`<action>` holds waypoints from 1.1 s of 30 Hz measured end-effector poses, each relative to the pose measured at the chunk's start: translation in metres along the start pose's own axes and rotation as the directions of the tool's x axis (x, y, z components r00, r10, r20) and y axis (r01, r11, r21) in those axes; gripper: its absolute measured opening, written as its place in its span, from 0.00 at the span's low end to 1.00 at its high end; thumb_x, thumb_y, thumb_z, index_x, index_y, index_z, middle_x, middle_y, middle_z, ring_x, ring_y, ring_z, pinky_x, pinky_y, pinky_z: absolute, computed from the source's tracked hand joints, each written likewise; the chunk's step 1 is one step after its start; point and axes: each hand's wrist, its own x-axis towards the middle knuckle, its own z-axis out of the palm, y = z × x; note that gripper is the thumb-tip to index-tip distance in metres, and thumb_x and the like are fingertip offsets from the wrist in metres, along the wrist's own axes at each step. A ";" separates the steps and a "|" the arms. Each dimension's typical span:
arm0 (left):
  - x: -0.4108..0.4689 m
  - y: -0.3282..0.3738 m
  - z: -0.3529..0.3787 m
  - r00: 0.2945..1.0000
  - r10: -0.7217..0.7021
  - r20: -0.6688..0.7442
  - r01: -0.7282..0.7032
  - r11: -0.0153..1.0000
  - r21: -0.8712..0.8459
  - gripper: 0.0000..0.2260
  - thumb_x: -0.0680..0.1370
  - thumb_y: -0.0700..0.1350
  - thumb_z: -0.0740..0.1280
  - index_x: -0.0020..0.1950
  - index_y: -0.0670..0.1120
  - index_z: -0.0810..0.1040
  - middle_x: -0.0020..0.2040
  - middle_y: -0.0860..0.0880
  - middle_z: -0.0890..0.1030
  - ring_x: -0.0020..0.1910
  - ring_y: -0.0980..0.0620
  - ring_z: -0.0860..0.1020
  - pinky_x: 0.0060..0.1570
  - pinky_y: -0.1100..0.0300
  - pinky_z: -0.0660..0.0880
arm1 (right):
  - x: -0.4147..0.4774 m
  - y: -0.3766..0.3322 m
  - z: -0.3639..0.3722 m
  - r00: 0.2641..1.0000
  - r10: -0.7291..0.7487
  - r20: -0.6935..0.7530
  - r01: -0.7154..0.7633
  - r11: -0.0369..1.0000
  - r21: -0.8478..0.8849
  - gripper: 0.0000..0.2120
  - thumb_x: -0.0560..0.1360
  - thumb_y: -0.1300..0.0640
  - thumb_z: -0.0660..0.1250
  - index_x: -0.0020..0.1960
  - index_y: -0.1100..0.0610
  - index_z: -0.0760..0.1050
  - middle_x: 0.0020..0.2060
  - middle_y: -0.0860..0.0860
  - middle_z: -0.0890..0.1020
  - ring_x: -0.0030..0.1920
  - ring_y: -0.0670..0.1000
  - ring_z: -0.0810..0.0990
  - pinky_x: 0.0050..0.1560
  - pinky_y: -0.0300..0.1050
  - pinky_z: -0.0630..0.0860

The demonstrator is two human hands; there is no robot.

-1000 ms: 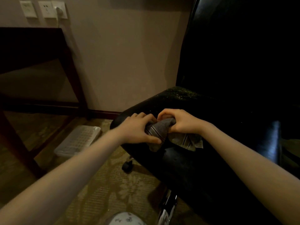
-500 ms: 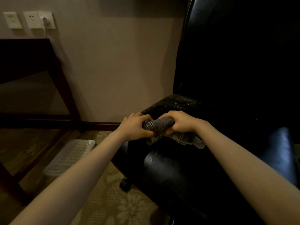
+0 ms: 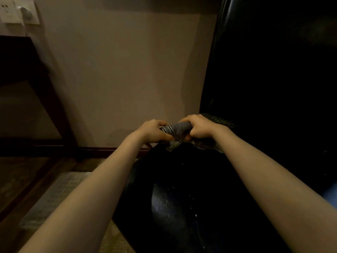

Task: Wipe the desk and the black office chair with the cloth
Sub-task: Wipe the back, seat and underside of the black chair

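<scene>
A grey cloth (image 3: pixel 178 130) with pale stripes is bunched into a roll above the seat of the black office chair (image 3: pixel 182 203). My left hand (image 3: pixel 155 132) grips its left end and my right hand (image 3: pixel 198 127) grips its right end, fingers curled round it. A loose corner of the cloth hangs down onto the seat between and under my hands. The chair's tall black backrest (image 3: pixel 269 70) fills the right side. The dark wooden desk (image 3: pixel 20 57) stands at the left against the wall.
A beige wall (image 3: pixel 127 73) lies straight ahead, with sockets (image 3: pixel 16 13) at the top left. A pale ribbed tray (image 3: pixel 54 194) lies on the patterned carpet by the desk leg (image 3: pixel 60 114). The seat's shiny front shows small white specks.
My view has moved closer to the chair and the wall. Both hands have kept hold of the cloth and lifted it a little toward the back of the seat, rolling it tighter.
</scene>
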 end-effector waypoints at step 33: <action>-0.202 0.092 -0.021 0.981 -0.130 -0.142 0.069 0.926 -0.371 0.07 0.75 0.43 0.66 0.52 0.47 0.72 0.42 0.51 0.71 0.39 0.51 0.72 0.29 0.63 0.72 | -0.192 -0.045 -0.035 0.984 -0.079 0.162 -0.011 0.872 0.489 0.15 0.73 0.57 0.71 0.58 0.51 0.73 0.49 0.46 0.79 0.47 0.46 0.79 0.44 0.38 0.75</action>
